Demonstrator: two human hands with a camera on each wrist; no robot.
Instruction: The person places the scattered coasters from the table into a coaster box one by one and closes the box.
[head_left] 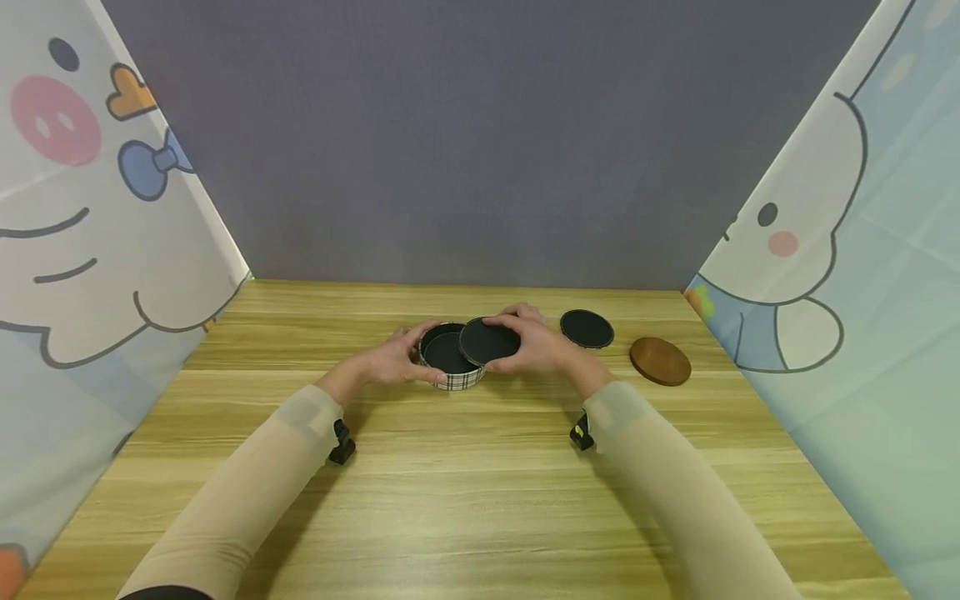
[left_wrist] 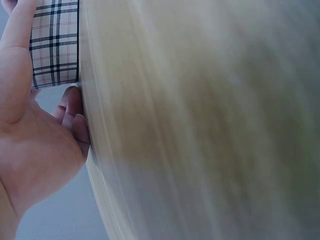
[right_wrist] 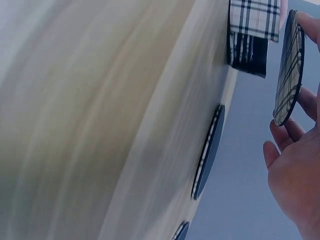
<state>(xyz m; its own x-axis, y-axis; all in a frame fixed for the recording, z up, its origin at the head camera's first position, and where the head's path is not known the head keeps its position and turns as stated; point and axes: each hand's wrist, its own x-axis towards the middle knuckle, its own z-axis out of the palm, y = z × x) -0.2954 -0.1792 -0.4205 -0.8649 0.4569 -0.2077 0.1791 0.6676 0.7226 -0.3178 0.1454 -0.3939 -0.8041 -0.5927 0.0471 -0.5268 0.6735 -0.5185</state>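
A round plaid coaster holder (head_left: 455, 381), black inside, stands on the table between the hands. My left hand (head_left: 390, 358) grips its left side, with the thumb at the near wall and fingers around the far side. In the left wrist view its plaid wall (left_wrist: 56, 42) shows beside the palm. My right hand (head_left: 536, 343) pinches a round coaster (head_left: 486, 342) by its edge, tilted above the holder's right side. The coaster's top is black; its plaid underside (right_wrist: 289, 75) shows in the right wrist view, apart from the holder, which has a notch in its wall.
A second black coaster (head_left: 587, 328) lies flat to the right of the right hand. Farther right is a brown round disc (head_left: 660, 361). The wood-grain table (head_left: 465, 483) meets a grey panel (head_left: 465, 167) at the back, with cartoon-printed cloths at both sides.
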